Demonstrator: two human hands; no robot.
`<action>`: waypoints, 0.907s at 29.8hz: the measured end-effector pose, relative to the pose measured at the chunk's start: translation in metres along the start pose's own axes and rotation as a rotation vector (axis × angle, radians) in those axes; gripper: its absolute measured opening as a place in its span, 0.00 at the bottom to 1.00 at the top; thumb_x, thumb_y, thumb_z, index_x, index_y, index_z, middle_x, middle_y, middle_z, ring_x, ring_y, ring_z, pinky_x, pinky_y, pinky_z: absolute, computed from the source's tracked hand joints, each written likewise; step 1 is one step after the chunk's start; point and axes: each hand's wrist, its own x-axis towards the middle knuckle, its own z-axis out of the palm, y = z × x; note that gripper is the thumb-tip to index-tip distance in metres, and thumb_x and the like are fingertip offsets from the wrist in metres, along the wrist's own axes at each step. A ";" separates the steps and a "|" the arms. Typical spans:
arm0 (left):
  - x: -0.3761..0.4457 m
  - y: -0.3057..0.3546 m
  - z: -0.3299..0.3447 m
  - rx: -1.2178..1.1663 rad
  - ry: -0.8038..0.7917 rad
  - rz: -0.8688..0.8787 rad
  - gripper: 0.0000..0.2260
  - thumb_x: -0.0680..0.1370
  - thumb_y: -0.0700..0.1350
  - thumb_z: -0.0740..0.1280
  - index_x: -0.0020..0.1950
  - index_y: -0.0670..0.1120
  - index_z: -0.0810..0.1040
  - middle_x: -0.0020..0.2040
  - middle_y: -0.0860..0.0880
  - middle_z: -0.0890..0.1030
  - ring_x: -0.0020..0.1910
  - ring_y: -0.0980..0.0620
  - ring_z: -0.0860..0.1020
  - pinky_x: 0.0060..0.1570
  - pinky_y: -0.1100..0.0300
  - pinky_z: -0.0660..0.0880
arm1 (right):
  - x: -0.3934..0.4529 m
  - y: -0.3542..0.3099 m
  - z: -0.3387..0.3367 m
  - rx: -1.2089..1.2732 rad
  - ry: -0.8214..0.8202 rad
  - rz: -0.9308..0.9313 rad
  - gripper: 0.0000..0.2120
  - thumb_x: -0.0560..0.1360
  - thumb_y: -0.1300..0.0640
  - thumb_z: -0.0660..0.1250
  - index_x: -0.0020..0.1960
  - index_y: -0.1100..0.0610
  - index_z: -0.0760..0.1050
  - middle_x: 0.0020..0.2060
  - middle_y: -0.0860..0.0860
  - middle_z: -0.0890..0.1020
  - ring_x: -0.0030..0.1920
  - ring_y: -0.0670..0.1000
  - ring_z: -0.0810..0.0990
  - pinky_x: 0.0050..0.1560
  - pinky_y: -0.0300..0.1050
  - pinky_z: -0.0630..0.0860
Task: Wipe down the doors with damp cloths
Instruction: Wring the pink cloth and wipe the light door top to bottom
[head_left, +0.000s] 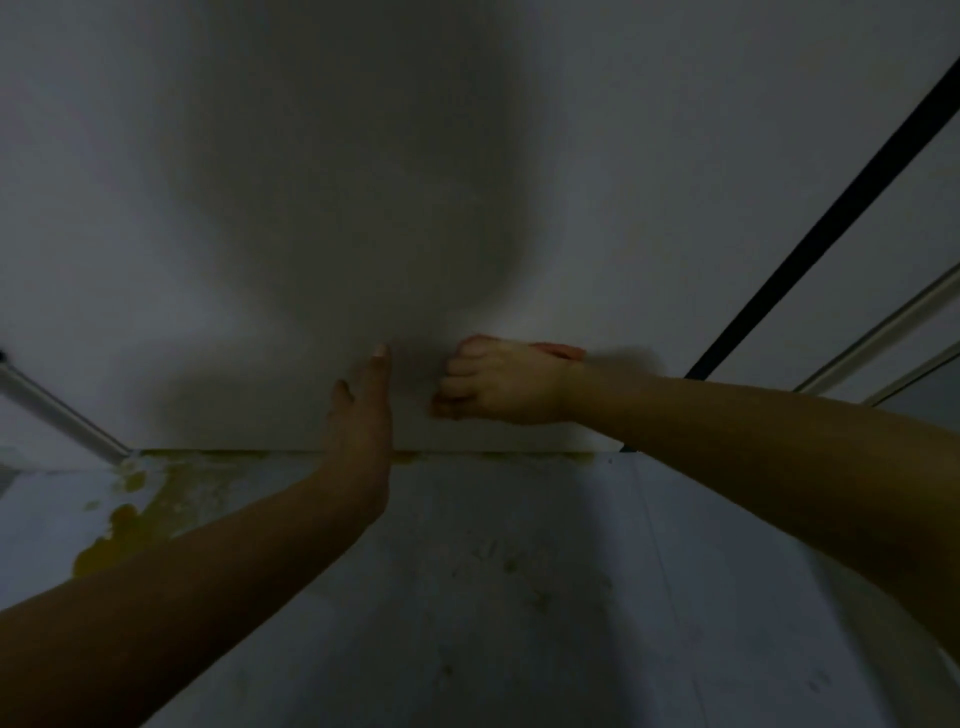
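While the left hand (363, 410) braces flat and open, the right hand (498, 382) grips a pinkish cloth (563, 352) against the door (467, 182); next, probably, wiping below toward the bottom edge.

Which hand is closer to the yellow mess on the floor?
Left. The left hand lies flat on the door, just right of the yellow stain. The right hand, gripping a pinkish cloth, is farther right.
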 end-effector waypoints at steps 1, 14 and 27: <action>0.001 0.000 -0.006 0.015 0.001 0.005 0.44 0.67 0.71 0.62 0.76 0.50 0.59 0.76 0.51 0.61 0.72 0.49 0.62 0.71 0.44 0.60 | 0.003 -0.003 0.002 0.038 -0.023 -0.002 0.18 0.78 0.57 0.54 0.51 0.49 0.83 0.41 0.46 0.82 0.42 0.49 0.81 0.46 0.40 0.75; -0.010 -0.003 -0.050 0.034 -0.095 -0.241 0.29 0.79 0.59 0.59 0.77 0.49 0.59 0.72 0.46 0.68 0.68 0.48 0.69 0.67 0.50 0.67 | 0.053 -0.070 -0.022 0.802 0.002 0.735 0.16 0.69 0.60 0.71 0.55 0.65 0.80 0.43 0.61 0.81 0.40 0.57 0.82 0.36 0.39 0.74; -0.194 0.200 -0.126 0.043 -0.218 -0.322 0.16 0.81 0.52 0.57 0.65 0.48 0.76 0.60 0.48 0.80 0.61 0.51 0.76 0.63 0.57 0.70 | 0.130 -0.034 -0.277 1.386 0.052 1.342 0.13 0.79 0.58 0.63 0.62 0.58 0.77 0.49 0.51 0.74 0.49 0.45 0.74 0.50 0.23 0.66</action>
